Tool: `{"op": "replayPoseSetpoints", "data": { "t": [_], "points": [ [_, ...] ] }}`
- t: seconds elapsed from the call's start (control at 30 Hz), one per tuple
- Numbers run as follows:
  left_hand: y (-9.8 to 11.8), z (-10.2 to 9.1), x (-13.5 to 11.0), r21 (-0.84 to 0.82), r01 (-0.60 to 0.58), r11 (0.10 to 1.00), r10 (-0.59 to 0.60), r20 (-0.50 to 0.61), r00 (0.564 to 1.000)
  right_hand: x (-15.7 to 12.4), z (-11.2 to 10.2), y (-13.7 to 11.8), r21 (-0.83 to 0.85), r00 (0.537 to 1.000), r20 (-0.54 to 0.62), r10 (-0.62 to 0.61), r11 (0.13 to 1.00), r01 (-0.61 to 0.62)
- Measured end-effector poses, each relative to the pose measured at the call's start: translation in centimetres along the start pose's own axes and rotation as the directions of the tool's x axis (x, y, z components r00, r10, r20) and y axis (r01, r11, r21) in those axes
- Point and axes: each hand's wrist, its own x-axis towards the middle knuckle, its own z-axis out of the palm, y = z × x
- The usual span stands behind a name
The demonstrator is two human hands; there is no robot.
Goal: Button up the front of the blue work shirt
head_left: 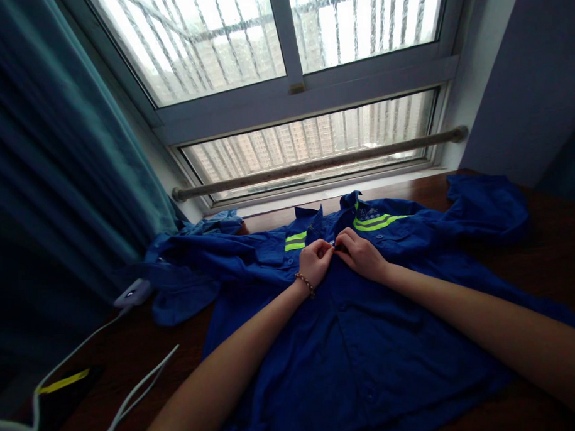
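Note:
A blue work jacket (316,359) with yellow-green and grey reflective strips lies spread on the brown wooden table, collar towards the window and sleeves out to both sides. At its front opening, just below the collar, my left hand (315,260) pinches the placket edge, a beaded bracelet (305,284) on its wrist. My right hand (359,254) is closed on the same edge from the other side, fingertips almost meeting the left ones. A small pale spot shows between the fingertips, too small to name. Lower down, the front lies together, with a round button (370,392) near the hem.
A lighter blue cloth item (184,301) lies under the left sleeve. Left of it are a white device (133,293), white cables (133,397) and a dark object with a yellow strip (64,380). A teal curtain (63,135) hangs left; a rail (323,162) crosses the window.

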Motion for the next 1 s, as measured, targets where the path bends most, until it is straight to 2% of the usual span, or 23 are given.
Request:
{"op": "replayPoseSetpoints", "data": {
  "t": [0.07, 0.13, 0.23, 0.3, 0.47, 0.57, 0.73, 1.0],
  "points": [
    [0.2, -0.1, -0.1, 0.030, -0.036, 0.999, 0.036, -0.012, 0.999, 0.2, -0.3, -0.1, -0.017, 0.999, -0.002, -0.036, 0.999, 0.036],
    [0.5, -0.2, -0.4, 0.119, -0.126, 0.985, 0.128, -0.011, 0.992, 0.3, -0.7, 0.0, -0.051, 0.991, 0.064, -0.115, 0.992, 0.118],
    [1.0, -0.6, -1.0, 0.269, -0.288, 0.919, 0.281, 0.066, 0.958, 0.4, -1.0, 0.5, -0.092, 0.964, 0.183, -0.196, 0.972, 0.215],
    [1.1, -0.7, -1.2, 0.321, -0.349, 0.880, 0.328, 0.117, 0.937, 0.4, -1.1, 0.8, -0.106, 0.957, 0.205, -0.204, 0.968, 0.228],
    [0.8, -0.7, -1.2, 0.380, -0.346, 0.858, 0.328, 0.113, 0.938, 0.5, -0.9, 1.5, -0.037, 0.963, 0.199, -0.182, 0.981, 0.193],
    [0.7, -0.6, -1.2, 0.405, -0.351, 0.845, 0.323, 0.137, 0.936, 0.6, -0.8, 1.6, 0.023, 0.954, 0.238, -0.184, 0.983, 0.184],
    [0.9, -0.6, -1.5, 0.466, -0.461, 0.756, 0.378, 0.264, 0.887, 0.6, -0.5, 1.6, 0.033, 0.927, 0.316, -0.203, 0.979, 0.204],
    [1.2, -0.7, -1.2, 0.452, -0.387, 0.804, 0.327, 0.207, 0.922, 0.1, -0.2, 1.7, -0.068, 0.958, 0.221, -0.181, 0.977, 0.200]
  ]
}}
